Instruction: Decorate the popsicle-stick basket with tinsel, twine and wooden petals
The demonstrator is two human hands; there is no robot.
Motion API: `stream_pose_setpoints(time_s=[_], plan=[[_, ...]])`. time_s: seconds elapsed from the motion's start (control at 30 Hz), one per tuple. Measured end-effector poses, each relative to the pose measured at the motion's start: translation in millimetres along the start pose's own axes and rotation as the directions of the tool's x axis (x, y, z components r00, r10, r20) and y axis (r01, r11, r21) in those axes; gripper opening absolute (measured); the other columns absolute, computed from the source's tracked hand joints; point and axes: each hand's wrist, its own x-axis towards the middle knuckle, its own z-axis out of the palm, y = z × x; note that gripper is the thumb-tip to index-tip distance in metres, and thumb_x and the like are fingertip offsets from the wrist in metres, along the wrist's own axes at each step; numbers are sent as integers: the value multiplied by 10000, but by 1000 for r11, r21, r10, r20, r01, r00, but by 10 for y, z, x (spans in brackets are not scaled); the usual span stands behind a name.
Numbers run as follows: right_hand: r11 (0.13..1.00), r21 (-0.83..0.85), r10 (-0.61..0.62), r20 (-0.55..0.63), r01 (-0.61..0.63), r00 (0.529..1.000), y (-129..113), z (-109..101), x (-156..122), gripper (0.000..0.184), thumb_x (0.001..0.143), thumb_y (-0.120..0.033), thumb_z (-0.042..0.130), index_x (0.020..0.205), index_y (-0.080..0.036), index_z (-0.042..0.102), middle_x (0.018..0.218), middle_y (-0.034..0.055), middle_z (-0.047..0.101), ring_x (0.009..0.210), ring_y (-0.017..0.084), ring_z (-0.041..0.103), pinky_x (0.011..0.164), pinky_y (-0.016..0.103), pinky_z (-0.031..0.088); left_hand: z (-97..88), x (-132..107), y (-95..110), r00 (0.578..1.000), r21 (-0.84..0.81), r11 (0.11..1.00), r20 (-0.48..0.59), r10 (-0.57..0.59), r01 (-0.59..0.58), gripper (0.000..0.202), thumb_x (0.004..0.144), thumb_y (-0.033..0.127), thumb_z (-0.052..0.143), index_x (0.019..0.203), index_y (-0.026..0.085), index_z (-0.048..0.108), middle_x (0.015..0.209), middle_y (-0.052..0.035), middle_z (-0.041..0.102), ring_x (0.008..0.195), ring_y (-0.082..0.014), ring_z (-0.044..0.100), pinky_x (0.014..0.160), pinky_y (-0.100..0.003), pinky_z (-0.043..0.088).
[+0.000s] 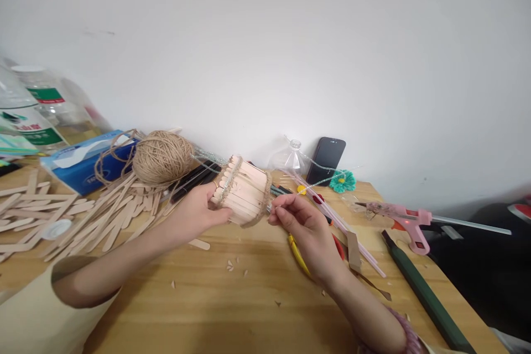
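My left hand grips a small round holder made of wooden craft sticks, lying on its side above the wooden table. A silvery cord and a band of twine run round its two ends. My right hand is at the holder's right end with its fingers pinched together on the thin silvery cord there. A ball of jute twine sits just behind my left hand.
Loose craft sticks cover the left of the table, with a blue tissue box and plastic bottles behind. A phone leans on the wall. A pink glue gun, yellow-handled scissors, straws and a dark green rod lie right.
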Motion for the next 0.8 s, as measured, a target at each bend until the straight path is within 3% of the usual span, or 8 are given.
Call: stream_pose_setpoints(time_s=[0.3, 0.47, 0.57, 0.6, 0.73, 0.8], plan=[[998, 16, -60, -43, 61, 997, -42, 33, -30, 103, 796, -289, 623, 851, -208, 591, 765, 0, 655, 735, 132, 635, 712, 285, 527, 47, -32, 112, 999, -14, 999, -4, -50, 50, 275, 677, 141, 564, 940, 139, 645, 892, -34, 726, 873, -226, 652, 776, -294, 493], [987, -91, -136, -73, 129, 988, -115, 25, -35, 26, 757, -227, 669, 741, -213, 654, 747, 0, 621, 729, 128, 580, 687, 259, 475, 103, -98, 207, 999, -13, 1000, 28, -27, 27, 237, 681, 142, 554, 899, 152, 644, 871, -22, 699, 812, -199, 621, 776, -282, 475], [952, -213, -245, -88, 222, 966, -171, 47, -23, 58, 729, -182, 687, 731, -239, 695, 797, 0, 573, 781, 135, 538, 701, 257, 448, 147, -182, 218, 999, -49, 998, 15, -35, 36, 107, 723, 245, 558, 753, 171, 629, 709, 5, 647, 697, -182, 578, 664, -259, 470], [937, -247, -274, -78, 248, 958, -187, 63, -18, 75, 732, -175, 681, 735, -246, 704, 799, 0, 562, 783, 138, 532, 696, 260, 449, 164, -214, 212, 998, -66, 996, -9, -59, 58, 144, 747, 299, 547, 699, 180, 613, 668, 10, 622, 678, -181, 565, 639, -257, 464], [905, -300, -328, -45, 301, 943, -221, 127, -13, 141, 761, -153, 638, 778, -267, 719, 779, 5, 557, 748, 140, 527, 638, 261, 458, 230, -305, 158, 978, -232, 963, -118, -171, 140, 224, 800, 390, 513, 730, 211, 627, 796, 2, 643, 883, -208, 569, 803, -274, 446], [889, -328, -356, -57, 319, 933, -228, 143, -24, 154, 764, -151, 634, 789, -275, 720, 774, 7, 556, 738, 143, 524, 616, 265, 461, 256, -312, 134, 979, -374, 915, -72, -190, 151, 182, 804, 349, 524, 821, 215, 646, 890, -4, 662, 982, -219, 553, 879, -294, 419]])
